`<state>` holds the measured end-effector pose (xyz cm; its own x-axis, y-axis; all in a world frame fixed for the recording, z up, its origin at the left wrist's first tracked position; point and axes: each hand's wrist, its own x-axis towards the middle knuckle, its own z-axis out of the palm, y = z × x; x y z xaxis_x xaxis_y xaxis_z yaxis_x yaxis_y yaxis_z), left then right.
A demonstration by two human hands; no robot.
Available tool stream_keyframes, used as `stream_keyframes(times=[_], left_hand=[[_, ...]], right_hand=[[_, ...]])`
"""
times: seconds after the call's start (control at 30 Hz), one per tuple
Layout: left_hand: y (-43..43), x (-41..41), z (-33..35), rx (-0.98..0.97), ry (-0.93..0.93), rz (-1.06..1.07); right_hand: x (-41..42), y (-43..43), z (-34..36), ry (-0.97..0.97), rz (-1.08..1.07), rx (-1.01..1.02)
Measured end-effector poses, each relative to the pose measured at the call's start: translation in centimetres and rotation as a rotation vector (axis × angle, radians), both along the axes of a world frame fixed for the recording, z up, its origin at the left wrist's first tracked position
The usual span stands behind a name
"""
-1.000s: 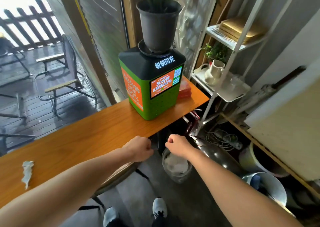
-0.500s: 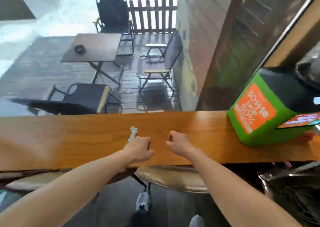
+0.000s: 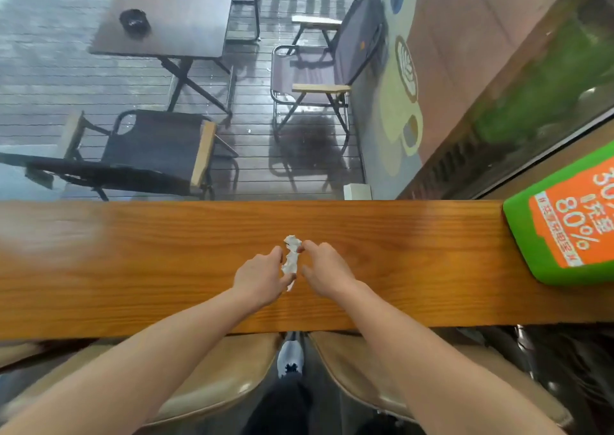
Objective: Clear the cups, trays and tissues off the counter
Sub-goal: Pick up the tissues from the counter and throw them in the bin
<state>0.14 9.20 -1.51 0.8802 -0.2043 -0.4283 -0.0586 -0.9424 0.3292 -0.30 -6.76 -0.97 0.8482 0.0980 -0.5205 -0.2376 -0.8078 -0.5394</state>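
A crumpled white tissue [image 3: 291, 258] lies on the wooden counter [image 3: 133, 262], near its middle. My left hand [image 3: 260, 277] rests on the counter just left of the tissue, fingers apart and touching its lower end. My right hand [image 3: 327, 270] is just right of it, fingers spread, one fingertip against the tissue's upper part. Neither hand has closed around it. No cups or trays are in sight.
A green and orange charging station [image 3: 564, 225] stands on the counter's right end. Two tan stool seats [image 3: 212, 375] sit under the counter's near edge, with my shoe between them. Beyond the glass are a deck, chairs and a dark table.
My view swung left from the charging station and bin to the counter's middle. Both hands moved forward from loose fists and opened on either side of the tissue.
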Motion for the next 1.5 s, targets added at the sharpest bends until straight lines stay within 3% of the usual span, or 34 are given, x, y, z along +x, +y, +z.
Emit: stream_keyframes(times=[0.23, 0.43, 0.67, 0.8, 0.9, 1.0, 1.13, 1.27, 1.37, 1.5], left_hand=[[-0.8, 0.5, -4.0, -0.067, 0.024, 0.044], [1.4, 0.7, -5.1, -0.028, 0.115, 0.060], [0.7, 1.2, -5.4, -0.053, -0.025, -0.061], [0.3, 1.1, -5.8, -0.091, 0.031, -0.196], [1.1, 0.4, -6.3, -0.151, 0.039, -0.199], [2.3, -0.1, -6.3, -0.193, 0.055, -0.114], [2.9, 0.1, -5.5, -0.076, 0.071, -0.147], [2.1, 0.9, -4.2, -0.052, 0.126, -0.079], [0.9, 1.1, -2.8, -0.103, 0.187, -0.025], [-1.8, 1.5, 0.0, -0.117, 0.218, -0.126]], right_hand=[[2.2, 1.6, -4.4, -0.004, -0.112, 0.000], [2.8, 0.9, -5.5, -0.057, -0.121, -0.117], [2.5, -0.3, -5.1, -0.170, -0.198, -0.100], [3.1, 0.1, -5.6, -0.106, -0.112, -0.007], [3.6, 0.6, -6.7, -0.040, -0.004, -0.055], [2.8, 0.7, -7.7, -0.081, 0.072, -0.133], [1.0, 0.4, -7.7, -0.167, 0.036, -0.158], [-0.3, -0.4, -6.7, -0.033, 0.034, -0.193], [-0.8, -1.8, -5.1, 0.077, -0.082, -0.159], [-1.5, -5.1, -2.2, 0.110, -0.244, -0.135]])
